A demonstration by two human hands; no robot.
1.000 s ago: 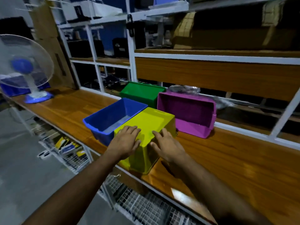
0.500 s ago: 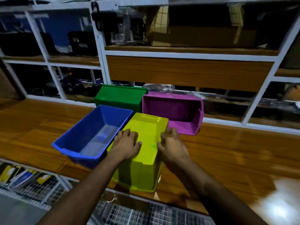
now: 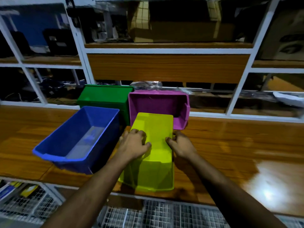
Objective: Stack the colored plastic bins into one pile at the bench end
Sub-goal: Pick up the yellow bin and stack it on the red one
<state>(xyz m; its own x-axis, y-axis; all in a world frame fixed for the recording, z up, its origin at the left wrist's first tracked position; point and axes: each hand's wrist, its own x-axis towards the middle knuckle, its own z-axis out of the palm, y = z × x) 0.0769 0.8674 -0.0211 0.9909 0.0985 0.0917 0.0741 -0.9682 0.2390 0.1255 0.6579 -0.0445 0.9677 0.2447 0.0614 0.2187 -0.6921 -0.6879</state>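
A: Item one?
B: Yellow bin (image 3: 152, 145), upside down on the wooden bench (image 3: 230, 145), base facing up, near rim at the bench's front edge. Sits at centre, roughly 6 o'clock from the purple bin.

A: Hands on it?
B: Both. Left hand (image 3: 134, 144) lies on the upturned base at its 9 o'clock edge, fingers curled over that edge, thumb on top. Right hand (image 3: 180, 145) is at the 3 o'clock edge, fingers bent around the corner of the base. Each grip is closed around the yellow bin's sides, not spread flat.

A: Item two?
B: Blue bin (image 3: 79, 137), upright, open top, at 9 o'clock from the yellow bin and just beside it. Whether the two touch I cannot tell. A pale reflective patch shows on its floor.

A: Item three?
B: Green bin (image 3: 105, 99), at 12 o'clock from the blue bin, against the back of the bench, touching or nearly touching the purple one.

A: Item four?
B: Purple bin (image 3: 158, 104), tipped on its side, opening facing the viewer, at 12 o'clock from the yellow bin; the yellow bin's far end overlaps its front.

A: Surroundings?
B: White-framed shelving (image 3: 164, 51) behind the bench, holding dim cartons. Wire racks (image 3: 24, 204) below the front edge.
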